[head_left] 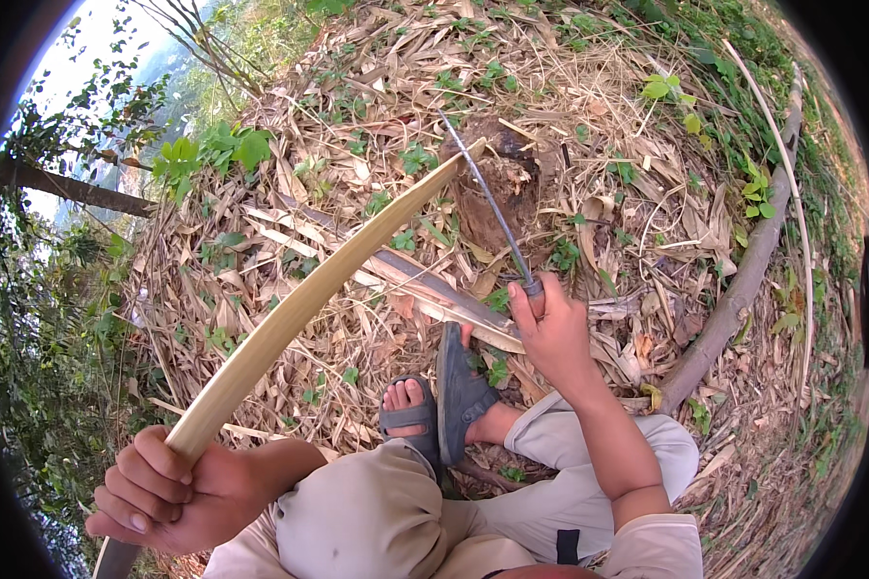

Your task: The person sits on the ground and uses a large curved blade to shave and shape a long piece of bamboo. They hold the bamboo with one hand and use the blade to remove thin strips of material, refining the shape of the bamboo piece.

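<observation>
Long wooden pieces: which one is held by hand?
The pale, curved strip, in the left hand; the thick branch and dark pole lie unheld on the ground.

No text, label, brand, number or sign can be read. On the trousers (357, 507), a small dark patch (569, 545) is seen toward five o'clock, but no lettering can be made out on it. Likewise, no marking can be read on the sandals (462, 396) at six o'clock, the knife (495, 207) toward one, or the pale strip (309, 297) reaching from eight toward twelve.
</observation>
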Available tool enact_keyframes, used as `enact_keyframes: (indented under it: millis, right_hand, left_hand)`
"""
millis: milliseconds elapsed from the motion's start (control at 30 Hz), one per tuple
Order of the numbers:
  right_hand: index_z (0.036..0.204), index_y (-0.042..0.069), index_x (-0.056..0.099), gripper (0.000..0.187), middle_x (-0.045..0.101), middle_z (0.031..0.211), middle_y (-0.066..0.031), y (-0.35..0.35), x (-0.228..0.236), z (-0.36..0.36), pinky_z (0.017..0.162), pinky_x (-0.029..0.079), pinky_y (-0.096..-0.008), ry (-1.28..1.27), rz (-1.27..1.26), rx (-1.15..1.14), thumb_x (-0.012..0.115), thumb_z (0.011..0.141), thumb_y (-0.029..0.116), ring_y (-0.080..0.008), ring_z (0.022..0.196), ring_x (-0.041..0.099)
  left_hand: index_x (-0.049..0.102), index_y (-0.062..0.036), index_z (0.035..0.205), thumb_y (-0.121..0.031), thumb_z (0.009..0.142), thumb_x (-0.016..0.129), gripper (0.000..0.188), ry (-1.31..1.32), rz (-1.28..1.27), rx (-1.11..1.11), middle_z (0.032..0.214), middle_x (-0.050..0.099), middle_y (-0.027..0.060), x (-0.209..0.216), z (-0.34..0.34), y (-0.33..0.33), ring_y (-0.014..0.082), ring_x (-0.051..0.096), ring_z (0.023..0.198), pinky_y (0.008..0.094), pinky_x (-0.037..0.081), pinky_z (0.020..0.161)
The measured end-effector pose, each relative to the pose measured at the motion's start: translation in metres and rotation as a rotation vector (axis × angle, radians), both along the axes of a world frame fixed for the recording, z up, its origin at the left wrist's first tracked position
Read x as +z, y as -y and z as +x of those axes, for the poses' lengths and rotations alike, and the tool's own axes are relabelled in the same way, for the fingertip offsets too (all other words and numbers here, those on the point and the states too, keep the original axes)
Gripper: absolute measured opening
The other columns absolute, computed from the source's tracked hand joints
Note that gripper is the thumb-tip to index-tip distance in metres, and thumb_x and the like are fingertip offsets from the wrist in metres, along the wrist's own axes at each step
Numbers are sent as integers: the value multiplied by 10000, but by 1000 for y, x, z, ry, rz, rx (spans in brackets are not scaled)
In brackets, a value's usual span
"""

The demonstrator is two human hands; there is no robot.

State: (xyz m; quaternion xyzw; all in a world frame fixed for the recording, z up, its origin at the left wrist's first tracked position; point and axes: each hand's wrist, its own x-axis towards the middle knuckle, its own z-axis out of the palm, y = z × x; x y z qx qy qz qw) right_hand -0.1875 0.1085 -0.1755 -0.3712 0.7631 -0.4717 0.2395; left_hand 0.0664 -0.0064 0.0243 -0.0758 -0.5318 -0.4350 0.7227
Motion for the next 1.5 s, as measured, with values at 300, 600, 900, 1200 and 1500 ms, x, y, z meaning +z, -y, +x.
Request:
enact_keyframes:
  millis: [300, 600, 900, 1200, 1500]
  right_hand:
    - [933, 15, 556, 288, 597, 574, -110, 7, -36, -21, 519, 497, -378, 43, 128, -122, 688, 930, 271, -332, 525, 626]
    - [920, 14, 568, 269, 588, 565, -127, 6, -21, 0, 470, 421, -403, -40, -22, -38, 653, 952, 268, -300, 464, 573]
    - [939, 36, 572, 239, 587, 557, -119, -3, -4, 16, 454, 413, -378, -210, -247, 86, 689, 927, 243, -282, 481, 600]
    - [897, 23, 619, 216, 385, 509, -13, -7, 21, 13, 459, 348, -285, 37, -143, 94, 703, 928, 220, -70, 492, 373]
    - [838, 29, 605, 237, 454, 514, -37, 6, 13, -26, 448, 372, -302, -8, 11, -43, 715, 911, 225, -90, 450, 423]
  left_hand:
    - [432, -116, 689, -291, 1096, 347, 451, 30, 106, 72, 521, 306, -26, 6, 2, 3, 90, 265, 464, 243, 278, 474]
    - [431, -90, 759, -291, 1076, 413, 376, 44, 139, 136, 645, 323, -4, 5, 2, 1, 106, 297, 508, 272, 305, 523]
    - [439, -93, 764, -277, 1078, 399, 365, 68, 84, 144, 621, 319, -8, 3, 3, 3, 97, 293, 495, 270, 302, 511]
    - [413, -132, 724, -207, 1037, 441, 323, -10, -13, 108, 554, 322, -58, -5, -5, -8, 37, 262, 402, 215, 239, 427]
    - [411, -148, 691, -208, 1007, 474, 328, -30, -100, 23, 539, 337, -72, -6, -16, -18, 29, 256, 397, 202, 228, 417]
